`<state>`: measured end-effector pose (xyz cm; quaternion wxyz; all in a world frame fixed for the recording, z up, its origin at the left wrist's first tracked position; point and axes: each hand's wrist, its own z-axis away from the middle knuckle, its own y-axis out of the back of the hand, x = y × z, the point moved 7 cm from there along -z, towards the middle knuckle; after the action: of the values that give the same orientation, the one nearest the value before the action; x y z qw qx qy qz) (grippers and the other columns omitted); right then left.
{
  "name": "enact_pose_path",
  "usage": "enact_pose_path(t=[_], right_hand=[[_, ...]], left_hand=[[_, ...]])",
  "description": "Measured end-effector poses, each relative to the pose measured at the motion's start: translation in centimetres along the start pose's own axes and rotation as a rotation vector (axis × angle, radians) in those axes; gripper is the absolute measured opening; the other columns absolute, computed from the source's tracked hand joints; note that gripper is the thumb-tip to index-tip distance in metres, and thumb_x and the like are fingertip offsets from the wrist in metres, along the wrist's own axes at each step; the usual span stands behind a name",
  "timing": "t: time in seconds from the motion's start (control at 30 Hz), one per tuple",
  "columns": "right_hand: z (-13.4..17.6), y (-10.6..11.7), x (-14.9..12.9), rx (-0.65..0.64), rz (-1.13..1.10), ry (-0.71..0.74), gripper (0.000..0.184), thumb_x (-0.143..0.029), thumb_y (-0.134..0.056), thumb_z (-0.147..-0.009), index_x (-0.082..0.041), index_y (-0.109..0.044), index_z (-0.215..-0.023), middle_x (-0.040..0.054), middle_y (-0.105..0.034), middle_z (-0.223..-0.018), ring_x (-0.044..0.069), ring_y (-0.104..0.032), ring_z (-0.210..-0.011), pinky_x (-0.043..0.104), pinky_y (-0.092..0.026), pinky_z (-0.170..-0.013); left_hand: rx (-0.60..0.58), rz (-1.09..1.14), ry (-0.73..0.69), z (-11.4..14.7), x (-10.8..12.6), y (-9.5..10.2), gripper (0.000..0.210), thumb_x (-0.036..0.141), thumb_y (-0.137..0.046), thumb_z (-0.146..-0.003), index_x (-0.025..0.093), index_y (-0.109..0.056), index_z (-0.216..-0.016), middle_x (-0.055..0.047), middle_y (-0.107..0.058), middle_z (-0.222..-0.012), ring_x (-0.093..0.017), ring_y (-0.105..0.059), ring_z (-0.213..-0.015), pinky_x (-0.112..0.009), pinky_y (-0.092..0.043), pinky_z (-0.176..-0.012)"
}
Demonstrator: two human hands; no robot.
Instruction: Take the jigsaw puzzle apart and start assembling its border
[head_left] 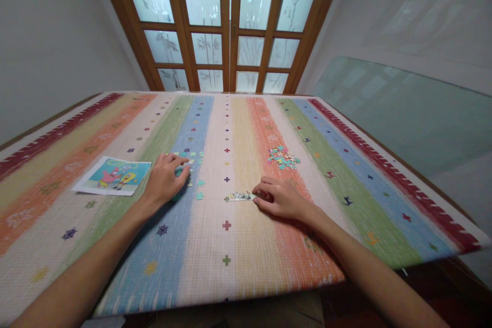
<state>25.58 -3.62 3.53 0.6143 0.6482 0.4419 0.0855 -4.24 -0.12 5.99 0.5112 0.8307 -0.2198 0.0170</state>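
Fingers of the right hand (277, 199) touch the right end of the puzzle strip (240, 197), a pinch I can't confirm; it stretches leftward, parallel to the near edge of the table (238, 284). The left hand (164, 179), thumb and fingers apart, is farther.

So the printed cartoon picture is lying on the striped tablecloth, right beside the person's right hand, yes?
Not quite: the head view shows the printed cartoon picture beside the person's left hand, not the right hand. It does lie on the striped tablecloth.
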Motion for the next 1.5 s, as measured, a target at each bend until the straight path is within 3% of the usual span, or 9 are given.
enact_pose_path(t=[0.3,0.53,0.87,1.2,1.5], right_hand=[[0.0,0.0,0.0,0.013,0.013,0.016,0.01,-0.022,-0.063,-0.091,-0.017,-0.071,-0.094,0.0048,-0.065,-0.083,0.016,-0.058,-0.07,0.029,-0.038,-0.065],[0.0,-0.1,0.1,0.0,0.017,0.001,0.01,-0.022,-0.063,-0.091,-0.018,-0.072,-0.095,0.0038,-0.065,-0.081,0.016,-0.058,-0.072,0.028,-0.038,-0.066],[0.0,0.0,-0.1,-0.004,0.014,0.002,0.01,-0.02,-0.064,-0.09,-0.018,-0.072,-0.095,0.0042,-0.066,-0.081,0.017,-0.058,-0.072,0.029,-0.038,-0.066],[0.1,0.0,-0.1,0.001,0.001,0.01,0.01,-0.021,-0.063,-0.091,-0.018,-0.072,-0.095,0.0048,-0.067,-0.081,0.017,-0.058,-0.071,0.03,-0.04,-0.066],[0.0,-0.1,0.1,-0.016,0.011,-0.003,0.011,-0.023,-0.063,-0.091,-0.017,-0.072,-0.095,0.005,-0.068,-0.08,0.017,-0.059,-0.07,0.029,-0.039,-0.065]], left_hand=[[-0.085,-0.054,0.061,-0.6,-2.4,-1.3,0.035,0.034,-0.049,-0.091,0.018,-0.078,-0.1,-0.013,-0.067,-0.099,-0.032,-0.06,-0.101,-0.048,-0.05,-0.097],[-0.088,-0.019,0.029,-0.8,-2.4,-0.7,0.03,0.029,-0.049,-0.087,0.022,-0.078,-0.091,-0.011,-0.067,-0.095,-0.031,-0.061,-0.098,-0.048,-0.051,-0.095],[-0.09,-0.071,0.093,-1.0,-5.0,1.0,0.029,0.032,-0.049,-0.086,0.022,-0.077,-0.09,-0.011,-0.067,-0.091,-0.033,-0.063,-0.096,-0.049,-0.05,-0.094],[-0.18,-0.037,0.025,-0.8,-4.1,-0.2,0.033,0.036,-0.047,-0.088,0.02,-0.076,-0.091,-0.011,-0.067,-0.091,-0.03,-0.061,-0.094,-0.045,-0.051,-0.092],[-0.2,-0.068,0.007,-0.8,-3.6,0.0,0.028,0.034,-0.047,-0.086,0.02,-0.072,-0.084,-0.01,-0.066,-0.091,-0.029,-0.061,-0.095,-0.043,-0.05,-0.094]])
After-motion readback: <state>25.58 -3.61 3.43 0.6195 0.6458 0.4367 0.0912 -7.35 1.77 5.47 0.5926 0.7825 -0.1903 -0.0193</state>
